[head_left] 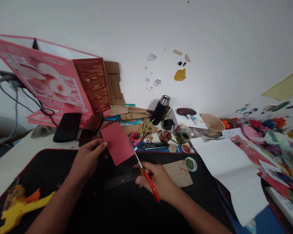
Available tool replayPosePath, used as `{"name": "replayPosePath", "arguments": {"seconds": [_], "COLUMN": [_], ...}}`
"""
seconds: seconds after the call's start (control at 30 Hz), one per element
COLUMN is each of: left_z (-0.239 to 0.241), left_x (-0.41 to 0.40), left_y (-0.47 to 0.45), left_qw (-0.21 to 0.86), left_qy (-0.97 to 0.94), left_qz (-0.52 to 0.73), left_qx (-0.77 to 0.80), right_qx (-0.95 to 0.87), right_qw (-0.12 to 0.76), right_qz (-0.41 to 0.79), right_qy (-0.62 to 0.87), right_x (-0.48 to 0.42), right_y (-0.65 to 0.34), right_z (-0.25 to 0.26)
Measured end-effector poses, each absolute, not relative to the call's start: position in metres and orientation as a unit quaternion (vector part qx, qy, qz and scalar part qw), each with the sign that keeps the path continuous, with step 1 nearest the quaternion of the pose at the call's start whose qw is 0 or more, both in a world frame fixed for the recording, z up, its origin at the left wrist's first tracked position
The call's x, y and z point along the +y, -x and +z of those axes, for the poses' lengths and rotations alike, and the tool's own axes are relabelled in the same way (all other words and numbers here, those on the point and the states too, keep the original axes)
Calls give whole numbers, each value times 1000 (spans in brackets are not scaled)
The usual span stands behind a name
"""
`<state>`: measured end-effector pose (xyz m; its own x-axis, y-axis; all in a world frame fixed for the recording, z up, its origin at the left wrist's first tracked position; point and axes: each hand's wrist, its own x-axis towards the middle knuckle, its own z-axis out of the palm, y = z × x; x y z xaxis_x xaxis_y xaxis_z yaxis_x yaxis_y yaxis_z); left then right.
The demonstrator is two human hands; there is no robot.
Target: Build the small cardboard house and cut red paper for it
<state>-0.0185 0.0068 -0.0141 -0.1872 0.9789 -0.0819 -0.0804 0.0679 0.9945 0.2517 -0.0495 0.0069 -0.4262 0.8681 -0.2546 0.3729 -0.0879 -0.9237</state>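
My left hand (89,157) pinches the left edge of a red paper rectangle (117,143), holding it up over the black desk mat (63,169). My right hand (156,180) grips red-handled scissors (146,177); their blades point up and touch the paper's lower right edge. A dark ruler (119,180) lies flat on the mat just beneath both hands.
A corrugated cardboard piece (179,172) and a green paint lid (190,164) lie right of my hand. Paint pots with brushes (136,138), a black flask (161,109), a paper cup (212,123), white sheets (231,172) and a pink box (51,78) crowd the desk.
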Motion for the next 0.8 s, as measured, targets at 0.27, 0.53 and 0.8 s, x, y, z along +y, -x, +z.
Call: {"name": "replayPosePath", "arguments": {"seconds": [0.27, 0.53, 0.8], "left_z": [-8, -11, -6], "left_x": [7, 5, 5], "left_y": [19, 18, 17], "left_qw": [498, 504, 488], "left_qy": [-408, -405, -420], "left_qz": [544, 548, 535], "left_qx": [539, 531, 547], "right_qx": [-609, -600, -617], "right_qw": [215, 173, 188], "right_qz": [627, 655, 623], "right_qy": [436, 425, 443], "right_x": [-47, -46, -45], "right_y": [-251, -258, -256], "right_z": [13, 9, 13]}}
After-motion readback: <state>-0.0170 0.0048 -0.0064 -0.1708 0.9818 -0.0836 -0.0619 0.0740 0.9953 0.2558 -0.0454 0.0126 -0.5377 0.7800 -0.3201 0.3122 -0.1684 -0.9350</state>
